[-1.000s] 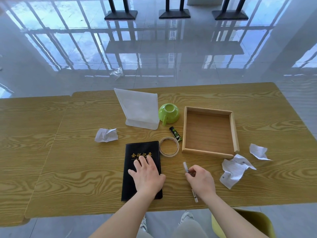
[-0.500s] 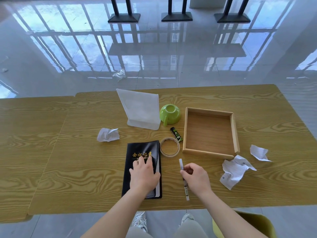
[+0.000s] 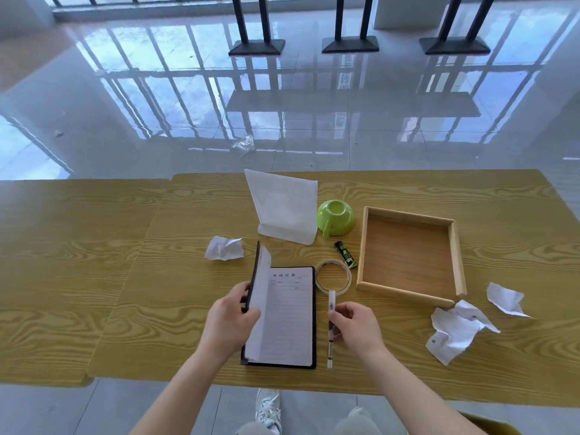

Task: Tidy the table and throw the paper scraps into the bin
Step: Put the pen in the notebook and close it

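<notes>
Head view, near to far: left hand (image 3: 230,321) grips the raised front cover and first leaf of the black-covered lined notebook (image 3: 288,315), fingers curled round the edge, thumb on the page; the notebook lies open at the near edge of the yellow wood-grain table (image 3: 94,277). Right hand (image 3: 357,328) pinches the slim white pen (image 3: 331,328) at mid-barrel, just beside the notebook's right edge; can't tell if the pen is lifted off the table. My read: early in the task and busy with stationery, not scraps. None of the paper is cleared: the large crumpled white sheet (image 3: 455,332) and the smaller torn white scrap (image 3: 505,299) sit near the front right corner of the shallow wooden tray (image 3: 405,295), and the white paper ball (image 3: 224,248) is left of the notebook's top. The tray has nothing in it. Loose items remain out: the clear tape roll (image 3: 333,275) touches the pen tip, with the small black-and-green tube (image 3: 346,255) behind it, then the upturned lime-green cup (image 3: 335,217) and the white plastic sign stand (image 3: 284,208). No bin in view. The clear crumpled wrapper (image 3: 243,144) lies on the floor beyond the table. Left to do: basically everything.
</notes>
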A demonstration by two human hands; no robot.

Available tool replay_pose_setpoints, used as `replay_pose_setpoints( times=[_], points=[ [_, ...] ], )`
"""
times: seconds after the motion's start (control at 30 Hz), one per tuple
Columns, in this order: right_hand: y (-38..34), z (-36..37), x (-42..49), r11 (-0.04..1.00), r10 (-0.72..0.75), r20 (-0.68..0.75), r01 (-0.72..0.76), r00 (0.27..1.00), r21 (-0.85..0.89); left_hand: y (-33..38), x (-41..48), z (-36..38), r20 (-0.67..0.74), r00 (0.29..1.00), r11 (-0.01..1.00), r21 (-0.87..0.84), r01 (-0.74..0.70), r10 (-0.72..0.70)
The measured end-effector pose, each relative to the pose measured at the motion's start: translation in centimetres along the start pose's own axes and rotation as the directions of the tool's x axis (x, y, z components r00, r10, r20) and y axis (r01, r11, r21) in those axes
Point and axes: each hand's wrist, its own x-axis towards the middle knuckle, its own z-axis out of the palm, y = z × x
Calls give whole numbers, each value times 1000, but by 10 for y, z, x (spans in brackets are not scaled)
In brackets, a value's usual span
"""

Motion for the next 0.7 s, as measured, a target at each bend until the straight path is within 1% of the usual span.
replay_pose_setpoints(
  times=[0.07, 0.17, 0.3, 0.43, 0.53, 0.7],
  points=[
    [-9, 11, 4, 999, 17, 23, -18, 1000, 32, -7, -2, -11, -14, 1000, 999, -45, 23, -24],
    [-24, 32, 10, 999, 27, 76, -29, 997, 35, -11, -5, -24, -27, 999, 997, -76, 22, -24],
    [-45, 62, 19, 999, 6, 107, -2, 994, -34, -18, -7, -34, -65, 997, 992, -120, 39, -47],
    [-59, 95, 25, 993, 34, 147, -16, 989, -119, -26, -12, -37, -89, 995, 987, -157, 39, -54],
    [-62, 113, 27, 982, 53, 151, -24, 987, -190, -29, -13, -37, -99, 994, 986, -165, 37, -54],
    [-55, 124, 29, 978, 36, 165, -1, 986, -208, -29, -14, -34, -107, 994, 987, -161, 17, -35]
  ],
)
